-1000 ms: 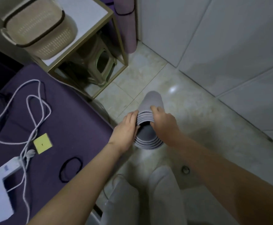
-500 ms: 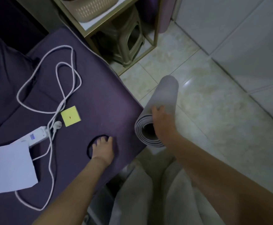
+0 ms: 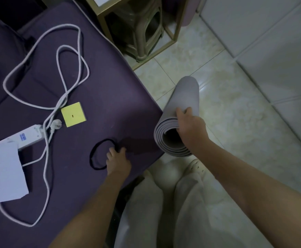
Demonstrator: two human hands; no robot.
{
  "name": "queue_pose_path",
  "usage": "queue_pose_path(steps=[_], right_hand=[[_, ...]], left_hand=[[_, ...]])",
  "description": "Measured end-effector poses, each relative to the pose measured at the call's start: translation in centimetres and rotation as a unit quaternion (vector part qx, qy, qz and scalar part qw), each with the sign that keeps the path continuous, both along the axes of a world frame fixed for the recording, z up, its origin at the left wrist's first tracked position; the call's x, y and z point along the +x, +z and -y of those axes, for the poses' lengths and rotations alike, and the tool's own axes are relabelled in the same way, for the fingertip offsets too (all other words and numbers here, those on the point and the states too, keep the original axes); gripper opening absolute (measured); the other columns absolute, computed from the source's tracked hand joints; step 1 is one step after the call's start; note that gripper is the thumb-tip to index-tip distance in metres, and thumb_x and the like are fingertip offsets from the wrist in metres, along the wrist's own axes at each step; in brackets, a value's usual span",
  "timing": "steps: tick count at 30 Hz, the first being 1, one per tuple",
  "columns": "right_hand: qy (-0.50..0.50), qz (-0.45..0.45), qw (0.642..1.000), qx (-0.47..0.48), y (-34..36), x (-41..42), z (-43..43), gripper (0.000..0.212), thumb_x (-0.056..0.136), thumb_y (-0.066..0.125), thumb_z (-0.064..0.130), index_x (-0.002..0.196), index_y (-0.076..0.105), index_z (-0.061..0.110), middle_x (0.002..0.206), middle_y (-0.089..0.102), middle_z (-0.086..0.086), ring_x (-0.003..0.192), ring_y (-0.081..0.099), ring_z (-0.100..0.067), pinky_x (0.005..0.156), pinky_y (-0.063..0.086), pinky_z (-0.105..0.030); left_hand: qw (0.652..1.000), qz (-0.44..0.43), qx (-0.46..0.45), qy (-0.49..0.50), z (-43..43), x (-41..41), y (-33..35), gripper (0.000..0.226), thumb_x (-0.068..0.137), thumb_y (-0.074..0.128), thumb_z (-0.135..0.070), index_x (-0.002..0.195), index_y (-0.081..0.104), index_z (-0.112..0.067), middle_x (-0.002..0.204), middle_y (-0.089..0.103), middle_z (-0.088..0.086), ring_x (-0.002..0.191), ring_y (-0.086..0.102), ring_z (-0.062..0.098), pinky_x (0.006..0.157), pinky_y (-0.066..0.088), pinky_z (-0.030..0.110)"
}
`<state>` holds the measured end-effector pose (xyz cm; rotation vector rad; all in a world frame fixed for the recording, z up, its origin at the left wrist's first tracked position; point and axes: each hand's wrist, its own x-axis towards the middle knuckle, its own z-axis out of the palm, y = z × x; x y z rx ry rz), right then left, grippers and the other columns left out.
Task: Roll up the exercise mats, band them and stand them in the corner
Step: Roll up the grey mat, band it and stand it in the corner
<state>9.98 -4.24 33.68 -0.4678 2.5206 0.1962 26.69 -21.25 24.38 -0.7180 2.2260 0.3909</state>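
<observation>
now: right hand [image 3: 190, 127] grips the mat [image 3: 181, 101] at its near rim; the mat is rolled and tilted, just beside the bed [image 3: 110, 86]. left hand [image 3: 118, 161] pinches the band [image 3: 94, 154] on the bed. we judge the foam light, springy, apt to unroll; clamp the outer flap.

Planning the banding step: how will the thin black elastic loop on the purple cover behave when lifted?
Probably floppy: the thin black elastic loop lies as an uneven oval on the purple cover. Likely very light, being so thin where the left hand pinches it.
</observation>
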Motion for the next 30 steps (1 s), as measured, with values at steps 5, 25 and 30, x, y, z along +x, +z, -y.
queue_pose_path(steps=[5, 25, 30], right_hand=[[-0.004, -0.006, 1.0, 0.003, 0.0, 0.3, 0.1, 0.041, 0.094, 0.048, 0.013, 0.131, 0.032, 0.012, 0.116, 0.041, -0.013, 0.06, 0.039, -0.021, 0.054, 0.032, -0.028], [-0.051, 0.001, 0.998, -0.036, 1.9, -1.4, -6.0, 0.036, 0.095, 0.049, 0.018, 0.126, 0.033, 0.006, 0.105, 0.045, -0.011, 0.064, 0.046, -0.024, 0.05, 0.03, -0.026], [-0.047, 0.011, 0.997, -0.058, 3.7, -4.2, -9.6, 0.051, 0.096, 0.046, 0.024, 0.137, 0.025, 0.002, 0.109, 0.057, -0.014, 0.088, 0.062, -0.031, 0.063, 0.042, -0.032]], left_hand=[[0.999, 0.013, 0.031, 0.003, 0.0, -0.3, -0.8, 0.045, 0.098, 0.037, -0.017, 0.142, 0.029, -0.01, 0.149, 0.019, 0.018, 0.126, 0.032, 0.035, 0.101, 0.033, 0.042], [0.926, -0.301, 0.226, -0.014, -7.7, -11.9, 9.5, 0.04, 0.1, 0.041, -0.018, 0.139, 0.044, -0.008, 0.143, 0.037, 0.003, 0.126, 0.038, 0.023, 0.106, 0.033, 0.042], [0.903, -0.318, 0.285, -0.048, -11.8, -15.3, 11.4, 0.051, 0.091, 0.059, -0.012, 0.139, 0.044, -0.01, 0.14, 0.039, 0.007, 0.125, 0.041, 0.022, 0.101, 0.036, 0.024]])
